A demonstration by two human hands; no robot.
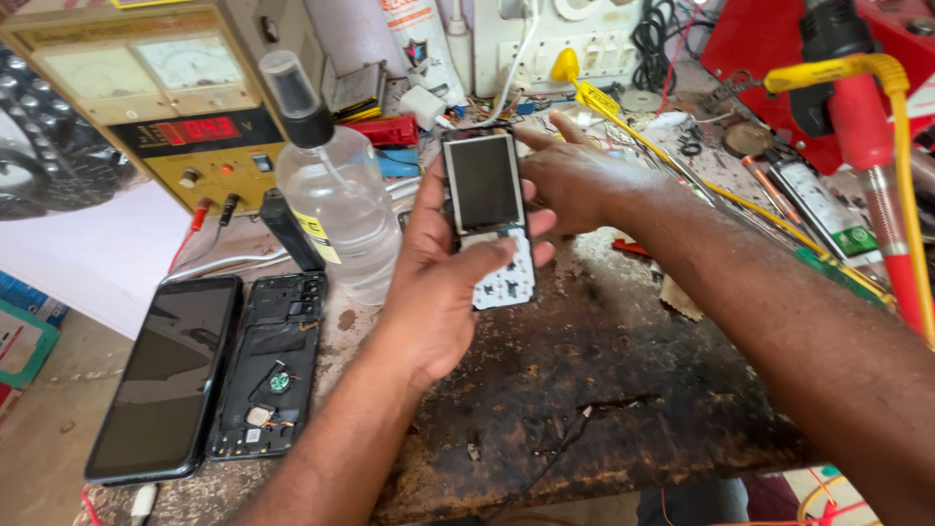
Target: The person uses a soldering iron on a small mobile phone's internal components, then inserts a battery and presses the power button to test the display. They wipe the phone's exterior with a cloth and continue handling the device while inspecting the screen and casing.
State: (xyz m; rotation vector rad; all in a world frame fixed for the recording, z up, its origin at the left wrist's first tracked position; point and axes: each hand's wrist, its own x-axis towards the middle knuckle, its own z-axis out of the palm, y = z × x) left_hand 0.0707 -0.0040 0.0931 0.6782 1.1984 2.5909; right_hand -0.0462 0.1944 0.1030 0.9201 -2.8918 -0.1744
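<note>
**Opened keypad phone held up over the bench**

The left hand (443,282) gripped the stripped keypad phone (487,219) upright above the bench (623,390), screen facing the person for inspection. The right hand (575,175), fingers loosely spread and holding nothing, steadied its upper right edge beside a spray bottle (336,195).

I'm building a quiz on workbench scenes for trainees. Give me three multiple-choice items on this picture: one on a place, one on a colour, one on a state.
1. Where does the clear spray bottle stand?
A. left of the held keypad phone
B. right of it
C. on the floor

2. What colour are the digits on the power supply?
A. green
B. red
C. blue

3. How is the keypad phone held?
A. lying on the bench
B. gripped in the left hand
C. pinched by the right hand alone

Answers: 1 A, the bottle stands between the power supply and the phone. 2 B, the display glows red. 3 B, the left thumb lies across its keypad, the fingers wrap behind.
</note>
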